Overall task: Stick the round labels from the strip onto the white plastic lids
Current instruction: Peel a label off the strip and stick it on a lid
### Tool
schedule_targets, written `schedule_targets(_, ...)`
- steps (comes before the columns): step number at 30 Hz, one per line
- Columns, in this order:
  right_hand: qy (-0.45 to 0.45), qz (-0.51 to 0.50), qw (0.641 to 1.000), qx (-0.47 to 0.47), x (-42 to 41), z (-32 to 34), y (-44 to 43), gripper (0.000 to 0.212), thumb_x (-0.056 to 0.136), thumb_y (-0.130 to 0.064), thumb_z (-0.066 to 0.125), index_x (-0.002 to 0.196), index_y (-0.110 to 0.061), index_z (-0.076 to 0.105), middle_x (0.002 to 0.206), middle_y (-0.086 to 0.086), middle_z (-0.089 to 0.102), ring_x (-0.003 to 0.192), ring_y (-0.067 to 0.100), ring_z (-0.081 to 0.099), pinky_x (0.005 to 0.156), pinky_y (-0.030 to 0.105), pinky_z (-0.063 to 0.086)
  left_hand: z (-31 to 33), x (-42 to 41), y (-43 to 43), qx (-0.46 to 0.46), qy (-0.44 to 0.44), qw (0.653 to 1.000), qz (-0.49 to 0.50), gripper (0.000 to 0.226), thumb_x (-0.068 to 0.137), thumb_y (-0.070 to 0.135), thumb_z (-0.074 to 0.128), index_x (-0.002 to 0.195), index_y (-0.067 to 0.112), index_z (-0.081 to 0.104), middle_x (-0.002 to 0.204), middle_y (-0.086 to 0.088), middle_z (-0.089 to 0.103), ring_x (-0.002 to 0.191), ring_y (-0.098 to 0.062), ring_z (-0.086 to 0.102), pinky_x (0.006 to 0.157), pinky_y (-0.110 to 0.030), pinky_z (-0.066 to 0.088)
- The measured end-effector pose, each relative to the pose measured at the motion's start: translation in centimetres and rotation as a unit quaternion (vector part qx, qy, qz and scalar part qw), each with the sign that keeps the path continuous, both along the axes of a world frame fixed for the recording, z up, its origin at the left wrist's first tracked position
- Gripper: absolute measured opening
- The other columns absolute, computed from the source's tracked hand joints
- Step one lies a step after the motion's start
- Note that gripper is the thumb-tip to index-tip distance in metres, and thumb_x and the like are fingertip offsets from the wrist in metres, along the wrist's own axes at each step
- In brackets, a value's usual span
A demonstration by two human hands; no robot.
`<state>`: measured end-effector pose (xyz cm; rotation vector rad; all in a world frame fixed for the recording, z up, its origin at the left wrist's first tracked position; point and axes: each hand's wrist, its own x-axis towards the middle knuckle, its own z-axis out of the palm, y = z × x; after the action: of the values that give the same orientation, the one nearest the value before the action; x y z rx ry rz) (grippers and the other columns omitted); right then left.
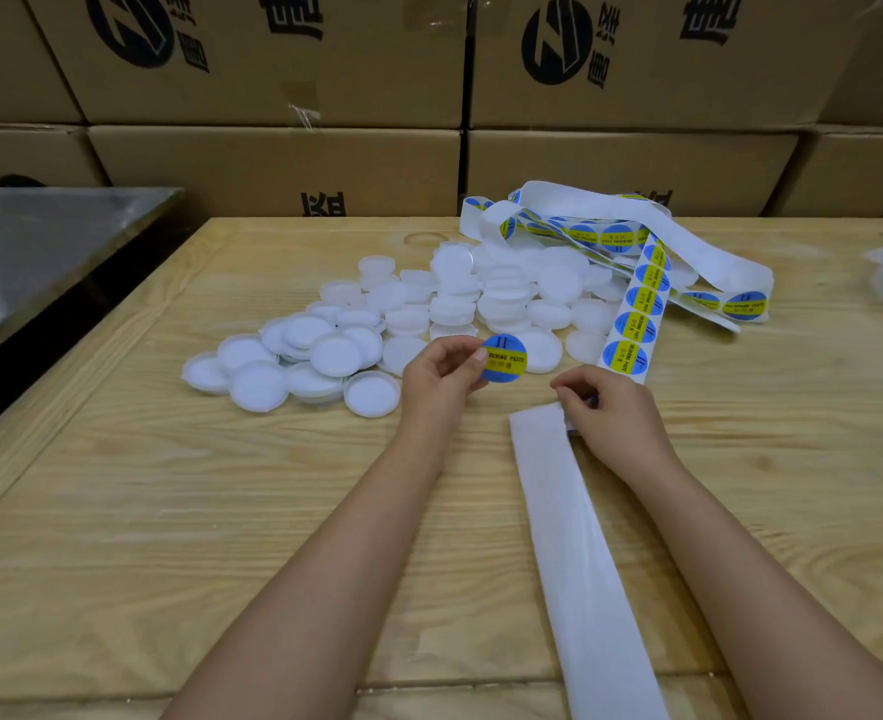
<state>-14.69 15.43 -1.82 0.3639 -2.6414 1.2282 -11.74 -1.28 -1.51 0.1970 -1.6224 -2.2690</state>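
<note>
While the left hand pinches a single round label by its edge between thumb and fingertips, holding it up just in front of the heap of white plastic lids, the right hand curls its fingers round the strip at the point where the printed labels end and the bare white backing runs down the wooden table towards the person. I cannot tell whether a lid already sits behind the label; none shows. The step in hand looks like carrying the label to a lid, and doing it well probably means keeping the grip at the very rim so little glue is touched. It also means choosing a lid lying flat side up, such as the near one just beside the label, centring the disc over it, then laying one edge down and smoothing across so no crease or bubble forms. The right hand should keep the strip from dragging through the heap. The label is blue with a yellow band reading "…LDERING PASTE", the thumb covering the start, and "II" above it; the same print repeats along the strip. The cardboard boxes stacked behind the table carry a black round logo and large Chinese characters, seemingly upside down.
</note>
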Motion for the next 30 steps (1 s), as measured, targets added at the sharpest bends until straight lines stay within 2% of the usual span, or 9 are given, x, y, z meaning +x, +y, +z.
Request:
schedule_targets(3, -0.014, 0.029, 0.995, -0.098, 0.3, 0.6, -0.2, 0.012, 0.088, -0.015, 0.061, 0.093, -0.022, 0.070, 0.089, -0.011, 0.065, 0.076, -0.001, 0.054, 0.066, 0.003, 0.038, -0.3, -0.1, 0.1, 0.024, 0.007, 1.000, -0.016, 0.018, 0.087, -0.004, 0.057, 0.084, 0.013, 0.062, 0.083, -0.002, 0.067, 0.081, -0.013, 0.065, 0.071, -0.022, 0.054)
schedule_targets(6, -0.040, 0.057, 0.978, -0.196, 0.6, 1.4, -0.4, 0.007, 0.087, -0.019, 0.065, 0.088, -0.024, 0.070, 0.080, -0.017, 0.067, 0.070, -0.009, 0.054, 0.065, 0.005, 0.041, -0.4, 0.0, 0.5, 0.004, 0.017, 0.999, -0.030, 0.019, 0.086, -0.004, 0.060, 0.083, 0.015, 0.064, 0.083, 0.000, 0.070, 0.082, -0.012, 0.067, 0.072, -0.023, 0.054)
schedule_targets(13, -0.040, 0.040, 0.974, -0.220, 0.6, 1.4, -0.6, 0.006, 0.084, -0.017, 0.069, 0.078, -0.014, 0.069, 0.067, -0.010, 0.061, 0.056, -0.007, 0.049, 0.057, 0.004, 0.038, -0.3, 0.4, 0.6, -0.046, 0.013, 0.997, -0.060, 0.016, 0.086, 0.002, 0.063, 0.087, 0.017, 0.069, 0.093, -0.008, 0.071, 0.091, -0.021, 0.068, 0.078, -0.027, 0.055)
schedule_targets(16, -0.042, 0.032, 0.976, -0.213, 0.4, 1.2, -0.7, 0.011, 0.086, -0.017, 0.067, 0.075, -0.017, 0.066, 0.066, -0.009, 0.058, 0.055, -0.007, 0.047, 0.055, 0.007, 0.036, -0.3, 0.1, 0.8, -0.115, -0.002, 0.993, -0.004, 0.024, 0.091, 0.008, 0.057, 0.110, 0.020, 0.065, 0.104, -0.001, 0.069, 0.099, -0.016, 0.064, 0.087, -0.026, 0.049)
schedule_targets(18, -0.038, 0.018, 0.975, -0.219, 0.4, 1.1, -0.7, 0.011, 0.087, -0.017, 0.065, 0.076, -0.015, 0.066, 0.066, -0.009, 0.057, 0.055, -0.007, 0.046, 0.054, 0.006, 0.036, -0.2, -0.1, 0.3, -0.195, -0.024, 0.977, 0.083, 0.039, 0.095, 0.013, 0.050, 0.133, 0.018, 0.050, 0.118, -0.001, 0.064, 0.108, -0.016, 0.059, 0.094, -0.025, 0.044)
schedule_targets(20, -0.034, 0.002, 0.972, -0.231, 0.3, 1.1, -0.6, 0.010, 0.088, -0.017, 0.064, 0.079, -0.013, 0.066, 0.067, -0.009, 0.058, 0.056, -0.008, 0.047, 0.054, 0.005, 0.037, -0.5, -0.3, -1.1, -0.406, -0.039, 0.900, 0.156, 0.044, 0.096, 0.015, 0.045, 0.140, 0.011, 0.040, 0.132, -0.006, 0.056, 0.120, -0.021, 0.049, 0.101, -0.027, 0.034)
schedule_targets(22, -0.036, -0.007, 0.971, -0.237, 0.2, 1.1, -0.6, 0.010, 0.088, -0.017, 0.064, 0.080, -0.012, 0.066, 0.068, -0.009, 0.059, 0.058, -0.010, 0.049, 0.055, 0.004, 0.038, -1.4, -0.6, -2.7, -0.620, -0.090, 0.758, 0.182, 0.048, 0.093, 0.015, 0.043, 0.139, 0.005, 0.039, 0.141, -0.009, 0.045, 0.131, -0.025, 0.036, 0.112, -0.033, 0.016)
schedule_targets(24, -0.039, -0.010, 0.970, -0.240, 0.2, 1.1, -0.5, 0.010, 0.088, -0.018, 0.064, 0.081, -0.012, 0.066, 0.069, -0.009, 0.059, 0.059, -0.011, 0.049, 0.057, 0.003, 0.039, -2.0, -0.8, -3.4, -0.702, -0.137, 0.673, 0.188, 0.046, 0.088, 0.016, 0.044, 0.133, 0.004, 0.045, 0.146, -0.009, 0.039, 0.138, -0.023, 0.024, 0.116, -0.037, -0.004)
schedule_targets(30, -0.038, -0.026, 0.972, -0.231, 0.5, 1.1, -0.7, 0.011, 0.088, -0.019, 0.063, 0.078, -0.019, 0.064, 0.073, -0.007, 0.060, 0.067, -0.002, 0.050, 0.066, 0.013, 0.042, -2.1, -0.9, -2.8, -0.742, -0.088, 0.640, 0.179, 0.034, 0.087, 0.029, 0.048, 0.113, 0.011, 0.062, 0.135, -0.013, 0.050, 0.135, -0.025, 0.030, 0.108, -0.032, -0.022)
